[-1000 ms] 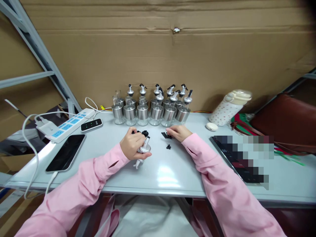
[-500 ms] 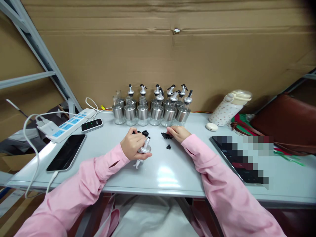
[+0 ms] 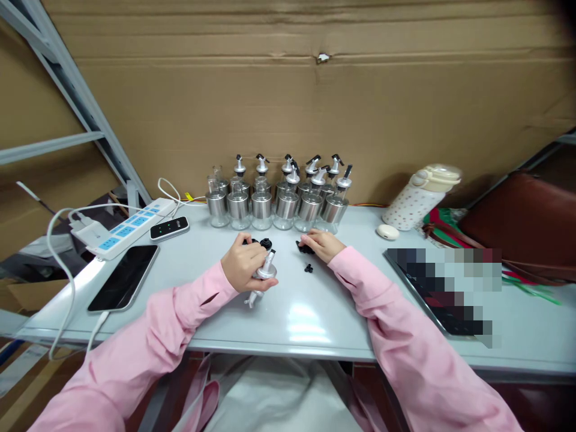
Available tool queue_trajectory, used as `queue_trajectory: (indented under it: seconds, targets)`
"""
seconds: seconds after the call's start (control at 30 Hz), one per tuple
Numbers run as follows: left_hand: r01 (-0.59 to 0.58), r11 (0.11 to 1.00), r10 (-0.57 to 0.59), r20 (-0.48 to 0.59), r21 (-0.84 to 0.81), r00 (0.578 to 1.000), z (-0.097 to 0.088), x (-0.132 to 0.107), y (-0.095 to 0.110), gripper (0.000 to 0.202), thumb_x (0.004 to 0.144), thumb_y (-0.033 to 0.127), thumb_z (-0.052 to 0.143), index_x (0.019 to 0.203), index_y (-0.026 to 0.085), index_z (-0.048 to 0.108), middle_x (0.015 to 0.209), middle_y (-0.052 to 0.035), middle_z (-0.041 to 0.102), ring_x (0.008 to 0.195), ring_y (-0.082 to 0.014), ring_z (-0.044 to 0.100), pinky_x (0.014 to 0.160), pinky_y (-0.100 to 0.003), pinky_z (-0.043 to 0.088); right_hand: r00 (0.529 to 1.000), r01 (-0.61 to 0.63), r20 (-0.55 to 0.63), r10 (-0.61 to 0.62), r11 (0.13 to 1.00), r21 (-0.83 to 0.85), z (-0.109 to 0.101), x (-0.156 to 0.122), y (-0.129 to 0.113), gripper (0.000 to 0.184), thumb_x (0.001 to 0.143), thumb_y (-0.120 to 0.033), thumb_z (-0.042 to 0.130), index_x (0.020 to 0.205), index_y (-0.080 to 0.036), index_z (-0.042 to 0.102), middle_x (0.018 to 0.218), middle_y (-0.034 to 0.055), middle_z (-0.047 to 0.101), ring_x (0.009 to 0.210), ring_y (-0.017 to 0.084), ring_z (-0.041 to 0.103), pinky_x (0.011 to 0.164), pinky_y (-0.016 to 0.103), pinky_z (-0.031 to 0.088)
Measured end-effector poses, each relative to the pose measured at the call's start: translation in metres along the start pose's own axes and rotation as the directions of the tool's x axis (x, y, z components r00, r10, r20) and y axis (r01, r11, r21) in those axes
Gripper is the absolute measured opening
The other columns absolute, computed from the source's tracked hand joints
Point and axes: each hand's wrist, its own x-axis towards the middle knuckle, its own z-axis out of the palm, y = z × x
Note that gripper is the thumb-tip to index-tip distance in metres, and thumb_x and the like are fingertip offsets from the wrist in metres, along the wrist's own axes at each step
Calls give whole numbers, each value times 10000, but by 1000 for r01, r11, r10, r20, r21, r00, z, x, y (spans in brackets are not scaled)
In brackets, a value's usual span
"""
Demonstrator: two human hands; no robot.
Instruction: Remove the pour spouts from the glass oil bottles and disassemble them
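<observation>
My left hand (image 3: pixel 243 263) is closed around a silver pourer spout (image 3: pixel 265 271) with a black tip, held just above the grey table (image 3: pixel 297 312). A second silver spout (image 3: pixel 252 297) lies on the table below it. My right hand (image 3: pixel 321 245) rests on the table with its fingers curled over several small black parts (image 3: pixel 304 245); another small black piece (image 3: pixel 308 267) lies just in front. Black caps (image 3: pixel 265 243) sit behind my left hand. A cluster of glass bottles with steel bases and pourer tops (image 3: pixel 281 195) stands at the back.
At the left are a power strip (image 3: pixel 130 227), a black phone (image 3: pixel 123 277) on a white cable, and a small black device (image 3: pixel 169 227). A spotted flask (image 3: pixel 420 198) and a white oval case (image 3: pixel 387 231) lie at the right, beside a brown bag (image 3: pixel 517 219). Cardboard forms the back wall.
My right hand has drawn slightly in over the small black parts. My left hand keeps its hold on the spout almost unmoved.
</observation>
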Motion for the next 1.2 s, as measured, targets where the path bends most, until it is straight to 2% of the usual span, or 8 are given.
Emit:
queue_trajectory:
  seconds: [0.13,0.2,0.37,0.53,0.63,1.0,1.1,1.2]
  targets:
    - [-12,1000,12,-46,-9,999,-2,2,1,492,885,500,232,586,168,439,534,-7,521,484,-124,433,641,-329,299,1000,7,-15,-7,1000,-16,-6,-1,1,427,885,-371,343,785,-156,698,794,81,626,727,169,585,737,279,440]
    - [-16,1000,15,-62,-16,998,-2,3,1,501,894,488,230,579,163,445,521,-6,518,475,-120,426,639,-325,302,996,39,-78,-38,999,10,-10,-2,-6,428,883,-391,345,782,-150,684,760,78,609,692,163,568,700,276,434]
    - [-19,999,18,-30,-45,999,3,3,0,574,917,494,156,570,156,465,517,-10,542,482,-119,436,657,-318,314,921,275,-311,-232,956,99,-12,-11,-49,383,888,-421,338,946,-166,618,782,68,589,684,143,529,674,264,428]
    - [-39,996,39,6,-75,999,9,-1,0,641,910,527,79,592,153,491,528,-19,559,513,-131,462,662,-317,309,872,473,-296,-390,828,302,-2,-19,-90,366,899,-422,327,922,-179,599,788,55,585,697,123,534,661,245,431]
    - [-56,996,59,41,-76,997,12,-3,0,657,900,547,63,621,149,505,566,-30,583,541,-138,474,669,-319,302,877,476,-271,-398,798,370,-1,-21,-98,370,907,-411,313,834,-169,583,697,30,558,625,105,514,617,227,423]
    - [-67,996,71,67,-61,995,14,-1,4,632,892,564,71,637,153,479,586,-22,575,544,-135,479,664,-303,309,828,521,-315,-464,844,129,4,-19,-97,431,928,-410,196,686,-180,468,598,3,464,555,97,433,548,212,359]
    - [-53,998,56,70,-38,996,13,-2,1,638,885,576,69,665,148,489,612,-32,584,559,-137,487,668,-305,321,879,434,-302,-369,882,185,-3,-19,-92,480,908,-466,211,583,-183,421,537,-9,428,515,92,407,528,223,341]
    - [-33,999,33,-4,-10,999,10,-2,-4,622,898,555,93,671,138,495,625,-42,586,554,-132,487,673,-305,332,948,236,-288,-134,904,358,-17,-19,-75,474,851,-524,334,552,-176,453,474,-29,408,457,77,378,493,226,325]
